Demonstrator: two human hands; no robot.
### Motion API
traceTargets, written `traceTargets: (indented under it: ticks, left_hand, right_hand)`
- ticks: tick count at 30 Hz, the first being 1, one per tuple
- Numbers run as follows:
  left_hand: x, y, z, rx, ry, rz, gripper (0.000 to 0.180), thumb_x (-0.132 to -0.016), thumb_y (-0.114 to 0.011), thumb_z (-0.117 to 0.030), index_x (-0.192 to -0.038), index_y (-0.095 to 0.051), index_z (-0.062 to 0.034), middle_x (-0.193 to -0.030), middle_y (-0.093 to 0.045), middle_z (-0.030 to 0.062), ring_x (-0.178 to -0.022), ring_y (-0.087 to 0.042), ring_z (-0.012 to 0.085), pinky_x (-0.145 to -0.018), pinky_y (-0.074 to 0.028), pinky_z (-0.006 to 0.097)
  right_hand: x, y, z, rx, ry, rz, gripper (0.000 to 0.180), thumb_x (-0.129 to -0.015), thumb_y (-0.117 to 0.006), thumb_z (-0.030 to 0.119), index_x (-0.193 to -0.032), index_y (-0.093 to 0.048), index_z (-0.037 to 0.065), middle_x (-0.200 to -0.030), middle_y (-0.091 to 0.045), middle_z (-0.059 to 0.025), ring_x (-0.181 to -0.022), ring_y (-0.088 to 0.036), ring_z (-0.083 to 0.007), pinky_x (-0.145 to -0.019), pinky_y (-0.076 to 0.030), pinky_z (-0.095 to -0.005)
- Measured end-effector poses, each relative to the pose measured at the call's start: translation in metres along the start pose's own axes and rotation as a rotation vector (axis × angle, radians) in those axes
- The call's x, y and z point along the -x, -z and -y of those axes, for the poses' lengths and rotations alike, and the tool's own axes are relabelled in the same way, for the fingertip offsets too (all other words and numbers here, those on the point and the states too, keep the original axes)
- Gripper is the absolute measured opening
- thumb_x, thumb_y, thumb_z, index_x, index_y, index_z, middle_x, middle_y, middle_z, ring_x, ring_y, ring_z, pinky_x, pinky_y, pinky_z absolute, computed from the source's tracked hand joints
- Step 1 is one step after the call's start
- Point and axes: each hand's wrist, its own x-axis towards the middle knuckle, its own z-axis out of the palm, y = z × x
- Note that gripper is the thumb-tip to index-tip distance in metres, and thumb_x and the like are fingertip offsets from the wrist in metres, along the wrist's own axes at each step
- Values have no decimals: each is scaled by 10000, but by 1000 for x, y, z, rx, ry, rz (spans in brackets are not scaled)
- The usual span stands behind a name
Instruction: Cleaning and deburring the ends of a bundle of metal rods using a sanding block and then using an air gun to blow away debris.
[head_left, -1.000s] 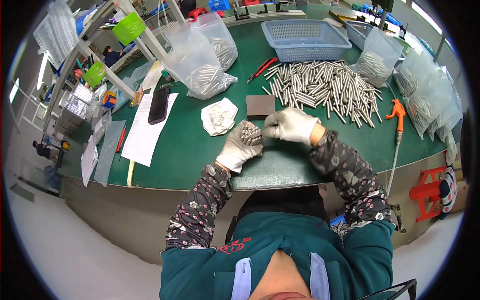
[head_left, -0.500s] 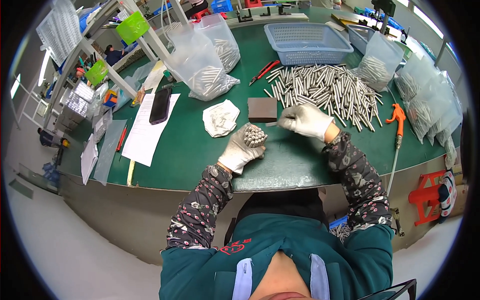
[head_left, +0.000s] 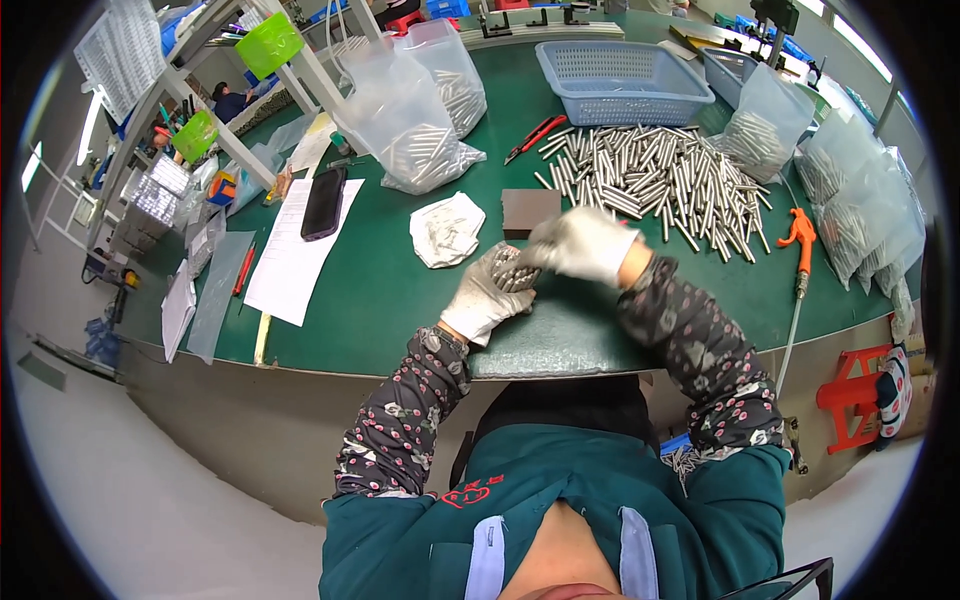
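My left hand, in a white glove, is closed around a bundle of short metal pins, their ends facing up. My right hand, gloved too, is over the right side of that bundle; its fingers are smeared by motion, so I cannot make out whether they hold anything. Just behind the hands lies a brown rectangular block. A crumpled white cloth rests left of the block. Behind and to the right of my right hand spreads a large heap of loose metal pins.
A blue plastic basket stands behind the heap, near red-handled pliers. Clear bags of pins stand at left, more bags at right. An orange air gun lies by the right edge. Papers hold a black phone.
My right hand has moved left, from beside the brown block to over the pin bundle. My left hand keeps its hold on the bundle in nearly the same place.
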Motion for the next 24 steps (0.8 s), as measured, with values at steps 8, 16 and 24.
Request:
traceTargets:
  ticks: [8, 16, 24]
  left_hand:
    - [-5, 1, 3, -184, -68, 38, 434, -675, -668, 118, -1021, -466, -50, -809, -545, 20, -717, -566, 107, -622, -518, 257]
    - [0, 0, 2, -166, 7, -5, 450, -671, -657, 93, -1061, -474, -39, -876, -554, -11, -818, -542, 66, -728, -461, 206]
    - [-5, -2, -1, -127, -12, -13, 456, -646, -682, 117, -1018, -475, -48, -830, -555, 2, -756, -564, 87, -679, -491, 225]
  right_hand:
    - [-8, 0, 1, 46, 29, 56, 389, -796, -557, 472, -911, -696, 128, -809, -661, -129, -745, -632, -312, -714, -499, -367]
    - [-4, 3, 2, 65, 8, 2, 334, -794, -575, 420, -905, -695, 129, -762, -658, -134, -691, -645, -286, -690, -508, -338]
    - [11, 2, -28, 122, -207, -132, 324, -794, -558, 414, -818, -688, 118, -729, -639, -145, -697, -624, -309, -650, -488, -384]
